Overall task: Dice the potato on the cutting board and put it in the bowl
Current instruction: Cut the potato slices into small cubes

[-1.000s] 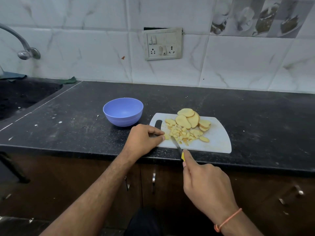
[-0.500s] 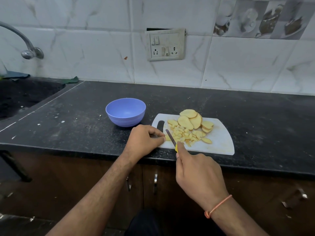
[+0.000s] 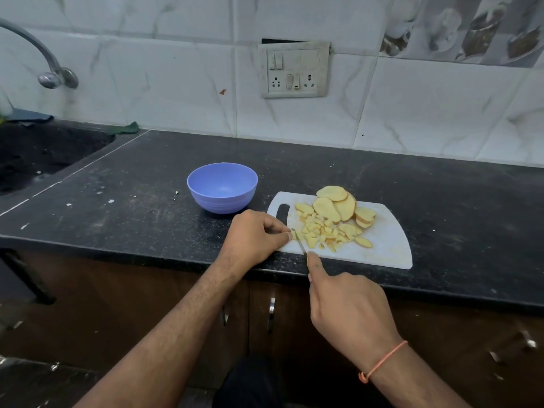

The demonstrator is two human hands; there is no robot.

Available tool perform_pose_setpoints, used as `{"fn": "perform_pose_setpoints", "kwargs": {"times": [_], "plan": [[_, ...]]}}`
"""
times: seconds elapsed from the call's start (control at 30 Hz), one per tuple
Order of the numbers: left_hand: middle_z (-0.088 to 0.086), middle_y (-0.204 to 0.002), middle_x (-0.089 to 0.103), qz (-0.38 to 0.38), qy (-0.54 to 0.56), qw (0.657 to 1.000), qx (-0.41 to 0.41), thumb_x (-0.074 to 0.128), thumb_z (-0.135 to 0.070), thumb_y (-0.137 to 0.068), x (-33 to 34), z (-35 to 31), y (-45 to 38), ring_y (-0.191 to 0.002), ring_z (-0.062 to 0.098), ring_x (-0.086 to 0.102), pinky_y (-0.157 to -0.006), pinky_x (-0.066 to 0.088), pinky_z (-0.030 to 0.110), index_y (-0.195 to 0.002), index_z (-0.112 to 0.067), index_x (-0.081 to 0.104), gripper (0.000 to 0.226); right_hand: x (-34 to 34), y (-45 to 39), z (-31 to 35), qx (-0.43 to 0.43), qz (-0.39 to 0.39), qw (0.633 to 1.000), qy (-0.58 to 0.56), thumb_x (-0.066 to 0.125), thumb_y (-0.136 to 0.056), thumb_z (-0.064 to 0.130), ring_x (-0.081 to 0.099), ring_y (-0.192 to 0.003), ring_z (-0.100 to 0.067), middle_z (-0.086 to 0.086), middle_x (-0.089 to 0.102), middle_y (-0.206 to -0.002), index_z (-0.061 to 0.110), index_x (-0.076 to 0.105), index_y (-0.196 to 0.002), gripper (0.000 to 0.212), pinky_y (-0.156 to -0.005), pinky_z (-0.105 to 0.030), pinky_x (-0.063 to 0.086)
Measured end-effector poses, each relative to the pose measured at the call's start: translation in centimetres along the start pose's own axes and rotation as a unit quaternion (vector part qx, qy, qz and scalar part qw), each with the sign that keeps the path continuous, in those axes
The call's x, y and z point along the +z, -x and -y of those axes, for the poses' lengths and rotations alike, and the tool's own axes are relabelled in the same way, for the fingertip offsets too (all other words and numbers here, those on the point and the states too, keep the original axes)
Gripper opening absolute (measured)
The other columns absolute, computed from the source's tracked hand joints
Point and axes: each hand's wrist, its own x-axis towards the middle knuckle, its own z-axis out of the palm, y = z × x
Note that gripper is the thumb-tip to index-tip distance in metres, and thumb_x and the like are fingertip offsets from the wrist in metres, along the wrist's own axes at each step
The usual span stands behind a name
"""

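Dark speckled stone made up the counter [image 3: 294,169] where we worked, below glossy marbled wall tiles. Our white plastic cutting board [image 3: 391,245] lay at the counter's front edge, its handle slot toward us on the left, and it serves as our landmark. On its far side leaned a fan of pale, smooth potato slices [image 3: 335,206]; nearer the middle sat a loose heap of small yellow diced pieces [image 3: 319,231]. Just left of the board stood the round lilac bowl [image 3: 222,187], ridged outside and holding nothing, close enough, we judged, for a short transfer. Our left hand [image 3: 254,237] curled at the board's left edge, fingertips pinched together beside the blade, seemingly steadying a small piece. Our right hand [image 3: 350,310] gripped the knife [image 3: 300,242], forefinger stretched along its spine, thin blade angled into the heap's near-left side.
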Motion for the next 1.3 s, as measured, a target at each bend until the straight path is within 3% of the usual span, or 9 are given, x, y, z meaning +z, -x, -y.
{"fn": "perform_pose_setpoints", "kwargs": {"times": [0.1, 0.2, 0.47, 0.67, 1.0, 1.17, 1.3], "plan": [[-0.024, -0.087, 0.078, -0.002, -0.001, 1.0, -0.004, 0.089, -0.027, -0.085, 0.0, 0.0, 0.0, -0.087, -0.01, 0.069, -0.082, 0.054, 0.016, -0.084, -0.03, 0.086, 0.004, -0.1, 1.2, -0.6, 0.014, 0.029, 0.999, 0.032, 0.052, -0.1, 0.034, 0.028, -0.036, -0.013, 0.008, 0.039, -0.046, 0.022, 0.044, -0.156, 0.058, -0.039, -0.025, 0.019], [-0.025, -0.088, 0.078, -0.001, 0.001, 1.0, 0.0, 0.089, -0.026, -0.085, 0.0, 0.0, 0.1, -0.087, -0.01, 0.069, -0.08, 0.052, 0.014, -0.084, -0.03, 0.086, 0.005, 0.0, 2.0, -1.3, 0.028, 0.0, 0.999, 0.015, 0.07, -0.089, 0.031, 0.014, -0.031, -0.009, 0.008, 0.032, -0.037, 0.018, 0.063, -0.14, 0.054, -0.038, -0.019, 0.01], [-0.022, -0.098, 0.078, -0.004, 0.02, 1.0, 0.014, 0.09, -0.03, -0.084, -0.6, 0.2, 0.7, -0.092, -0.005, 0.071, -0.088, 0.058, 0.023, -0.095, -0.03, 0.087, 0.011, -1.0, 1.6, -1.2, 0.064, -0.042, 0.997, -0.022, 0.04, -0.103, 0.04, 0.027, -0.032, -0.007, 0.01, 0.03, -0.042, 0.027, 0.054, -0.147, 0.049, -0.034, -0.023, 0.015], [-0.019, -0.091, 0.078, -0.019, 0.008, 1.0, 0.02, 0.087, -0.021, -0.084, -0.7, 0.2, 1.0, -0.09, -0.005, 0.071, -0.088, 0.059, 0.028, -0.077, -0.027, 0.084, 0.01, -1.6, 0.5, 0.1, 0.025, -0.063, 0.996, -0.065, 0.023, -0.108, 0.042, 0.05, -0.052, -0.01, 0.008, 0.051, -0.061, 0.03, 0.024, -0.162, 0.055, -0.045, -0.03, 0.036], [-0.021, -0.089, 0.077, -0.017, -0.005, 1.0, 0.007, 0.086, -0.022, -0.085, -0.6, 0.1, 0.7, -0.089, -0.006, 0.069, -0.084, 0.056, 0.021, -0.075, -0.029, 0.085, 0.012, -0.7, -1.0, 2.0, 0.055, 0.063, 0.996, -0.016, 0.035, -0.107, 0.029, 0.054, -0.062, -0.018, 0.002, 0.051, -0.069, 0.02, 0.006, -0.165, 0.065, -0.06, -0.034, 0.051], [-0.024, -0.084, 0.075, -0.019, -0.012, 1.0, -0.007, 0.086, -0.02, -0.086, -0.4, -0.3, 0.6, -0.087, -0.011, 0.068, -0.081, 0.055, 0.017, -0.074, -0.023, 0.085, 0.012, -0.5, -0.4, 0.8, 0.025, 0.052, 0.998, -0.004, 0.03, -0.108, 0.032, 0.052, -0.058, -0.017, 0.003, 0.054, -0.069, 0.024, 0.007, -0.165, 0.061, -0.055, -0.035, 0.046], [-0.022, -0.085, 0.075, -0.021, -0.013, 1.0, -0.014, 0.087, -0.021, -0.085, -0.4, -0.2, 0.5, -0.086, -0.01, 0.067, -0.082, 0.056, 0.019, -0.073, -0.022, 0.085, 0.012, -1.0, 0.8, -1.1, -0.002, 0.025, 1.0, 0.006, 0.029, -0.108, 0.038, 0.041, -0.048, -0.014, 0.006, 0.045, -0.058, 0.03, 0.019, -0.164, 0.057, -0.047, -0.033, 0.037]]}}
